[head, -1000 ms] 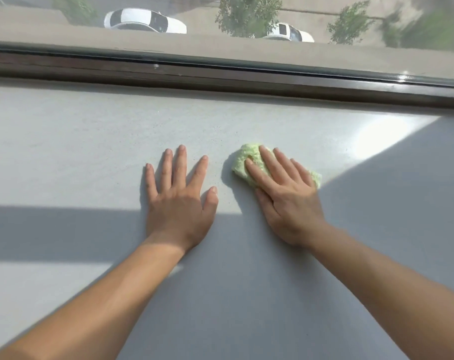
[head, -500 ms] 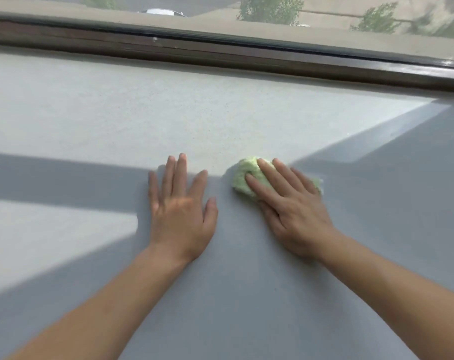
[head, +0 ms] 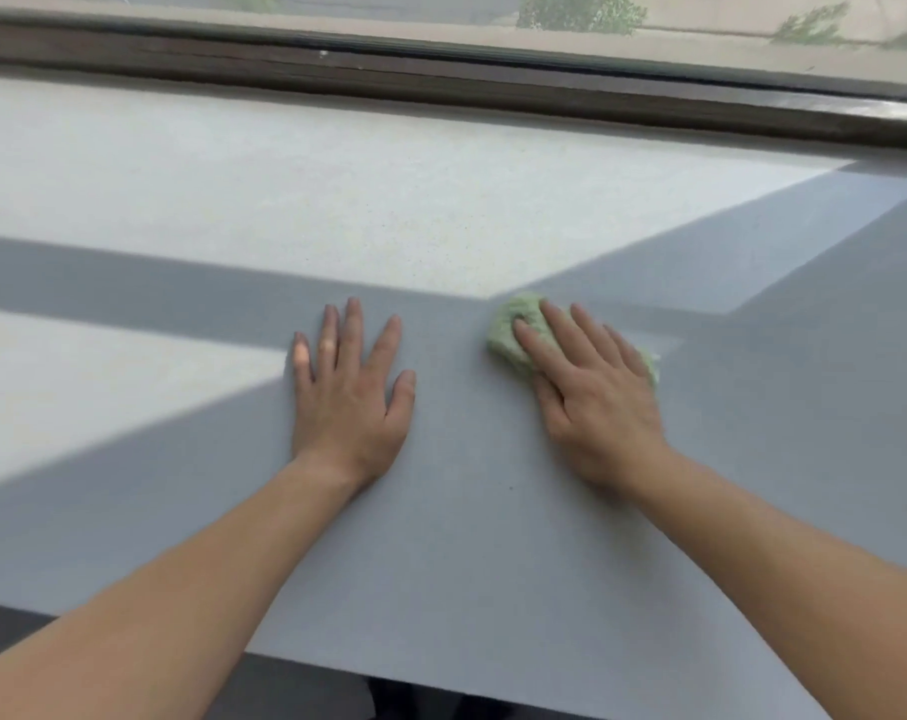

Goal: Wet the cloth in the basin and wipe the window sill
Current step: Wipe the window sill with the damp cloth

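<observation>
A small green cloth [head: 508,330] lies bunched on the wide pale grey window sill [head: 337,200]. My right hand [head: 591,392] presses flat on top of it, fingers spread over the cloth, so only its left edge and a bit at the right show. Beside it to the left, my left hand [head: 352,392] rests palm down on the bare sill, fingers apart, holding nothing. No basin is in view.
A dark brown window frame [head: 441,75] runs along the sill's far side, with glass and trees outside above it. The sill's near edge [head: 441,672] crosses the bottom of the view. Bands of sunlight and shadow lie across the surface.
Both hands and the cloth have slid back toward me, from mid-sill toward its near side. The view tilted down, so the sill's near edge now shows and less of the outside is visible.
</observation>
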Available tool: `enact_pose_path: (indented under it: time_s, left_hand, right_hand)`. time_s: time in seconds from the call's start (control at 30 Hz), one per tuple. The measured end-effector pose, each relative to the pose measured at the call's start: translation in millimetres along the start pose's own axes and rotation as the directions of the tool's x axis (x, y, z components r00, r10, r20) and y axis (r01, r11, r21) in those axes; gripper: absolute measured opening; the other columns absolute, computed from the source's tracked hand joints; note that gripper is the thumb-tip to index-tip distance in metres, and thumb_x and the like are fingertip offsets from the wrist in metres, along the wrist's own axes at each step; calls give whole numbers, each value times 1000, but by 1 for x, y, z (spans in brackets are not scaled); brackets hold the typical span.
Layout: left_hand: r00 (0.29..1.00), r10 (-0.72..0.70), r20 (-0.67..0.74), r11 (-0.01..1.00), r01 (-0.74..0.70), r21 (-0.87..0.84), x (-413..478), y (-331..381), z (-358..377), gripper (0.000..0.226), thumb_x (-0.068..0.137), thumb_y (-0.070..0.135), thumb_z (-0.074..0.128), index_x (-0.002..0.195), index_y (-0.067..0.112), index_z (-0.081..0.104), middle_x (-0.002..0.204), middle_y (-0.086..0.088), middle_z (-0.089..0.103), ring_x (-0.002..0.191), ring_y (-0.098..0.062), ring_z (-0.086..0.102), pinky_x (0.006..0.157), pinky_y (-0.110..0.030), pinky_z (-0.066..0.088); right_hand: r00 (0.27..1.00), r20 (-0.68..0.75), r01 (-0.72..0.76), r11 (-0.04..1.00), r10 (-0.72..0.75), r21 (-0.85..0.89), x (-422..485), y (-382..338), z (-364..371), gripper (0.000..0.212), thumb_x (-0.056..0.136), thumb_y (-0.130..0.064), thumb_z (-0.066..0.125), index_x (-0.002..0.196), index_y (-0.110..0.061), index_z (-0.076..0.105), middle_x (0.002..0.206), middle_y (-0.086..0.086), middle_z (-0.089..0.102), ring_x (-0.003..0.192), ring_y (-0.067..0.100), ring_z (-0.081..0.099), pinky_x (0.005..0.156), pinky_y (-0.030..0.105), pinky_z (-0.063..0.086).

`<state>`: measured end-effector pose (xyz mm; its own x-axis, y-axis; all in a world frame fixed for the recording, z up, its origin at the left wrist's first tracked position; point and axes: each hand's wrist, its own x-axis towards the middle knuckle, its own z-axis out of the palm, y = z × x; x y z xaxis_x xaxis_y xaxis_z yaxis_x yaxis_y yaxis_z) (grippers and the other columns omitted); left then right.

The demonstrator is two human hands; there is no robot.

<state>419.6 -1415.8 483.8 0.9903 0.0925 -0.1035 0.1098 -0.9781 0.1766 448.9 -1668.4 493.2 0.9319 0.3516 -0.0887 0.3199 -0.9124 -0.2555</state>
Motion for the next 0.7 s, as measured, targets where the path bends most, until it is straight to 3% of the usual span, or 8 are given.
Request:
enact_pose_path:
  time_s: [0.07,0.13,0.27,0.37,0.47,0.57,0.63,0.7]
  left_hand:
    - [1000,-5,0,1000,5,-8,-2,1,1,68,90,53,19,154,31,21,165,-8,3,151,-24,-5,120,-50,-7]
    - [1000,-9,-9,1000,9,-3,-4,1,2,67,90,52,21,154,31,21,165,-8,4,151,-24,-5,120,-50,-7]
    - [1000,-2,-4,993,2,-116,-7,-1,-3,63,92,50,20,152,33,28,165,-7,6,151,-21,-4,119,-47,-10]
    - [1000,-4,10,966,7,-260,-10,3,-28,63,92,49,19,152,29,30,165,-5,8,151,-17,-3,119,-45,-13]
    - [996,86,-29,965,-91,-247,-23,5,-34,61,93,46,25,150,25,35,165,-6,8,152,-19,-1,119,-46,-13]
    - [984,168,-53,923,-176,-343,-56,10,-30,63,93,49,20,147,24,40,164,-6,12,152,-20,5,121,-43,-4]
    - [980,191,-50,908,-196,-370,-73,9,-28,66,93,51,15,145,24,45,163,-5,20,151,-17,10,121,-40,-5]
    - [981,189,-40,906,-190,-377,-78,7,-30,68,92,53,12,142,23,48,161,-4,25,151,-16,12,121,-38,-5]
  right_hand:
    - [964,-38,-259,963,263,79,12,6,-4,53,103,-35,31,154,-44,19,166,-10,9,153,20,8,122,38,4]
    - [929,-81,-351,930,361,111,3,-21,4,54,103,-34,29,155,-41,17,167,-6,7,153,23,6,122,41,4]
    - [996,-63,-56,998,59,41,-73,-77,28,61,95,-30,42,154,-37,27,165,-1,18,152,28,13,121,46,12]
    - [991,7,132,991,-132,13,-98,-59,8,58,96,-32,46,152,-40,32,163,-4,24,151,26,21,120,44,15]
    - [995,-51,-80,996,81,25,-83,-40,-7,53,100,-34,37,151,-42,29,164,-8,21,151,23,18,121,38,9]
    - [946,-129,-291,954,299,76,-88,-67,-3,58,97,-28,39,153,-38,27,165,-4,18,152,27,16,121,42,11]
    - [965,-132,-221,974,226,57,-121,-98,8,62,94,-26,44,154,-35,29,165,0,21,151,28,17,120,45,15]
    - [997,-77,-16,1000,16,3,-164,-116,18,62,94,-28,47,153,-35,30,164,-1,22,152,27,16,120,47,17]
